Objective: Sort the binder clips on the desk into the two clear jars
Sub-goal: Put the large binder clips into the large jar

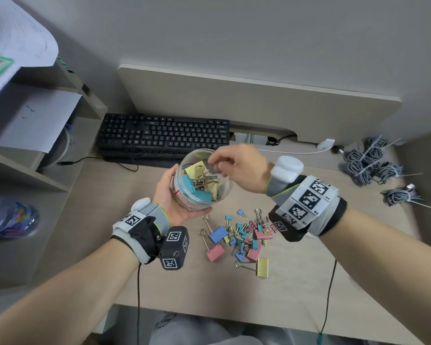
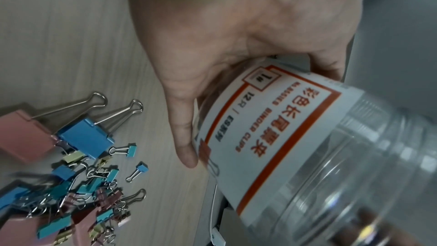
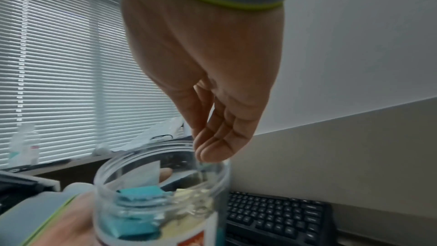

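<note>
My left hand (image 1: pixel 171 199) grips a clear labelled jar (image 1: pixel 187 198) from below and the side, lifted off the desk and tilted toward me. Several large clips (image 1: pixel 197 186), teal and yellow, lie inside it. The right hand (image 1: pixel 220 165) hovers at the jar's mouth with relaxed fingers pointing down and nothing visible between them. In the right wrist view its fingertips (image 3: pixel 212 152) sit just above the jar's rim (image 3: pixel 146 154). A mixed pile of binder clips (image 1: pixel 244 236), large and small, pink, blue, teal and yellow, lies on the desk below. The left wrist view shows the jar's label (image 2: pixel 267 138) and the pile (image 2: pixel 82 175). Only one jar shows.
A black keyboard (image 1: pixel 162 135) lies behind the jar under a raised shelf. Bundled grey cables (image 1: pixel 368 163) sit at the right rear. An open shelf unit with papers (image 1: pixel 35 120) stands at the left. The desk's front edge (image 1: pixel 209 310) is near my lap.
</note>
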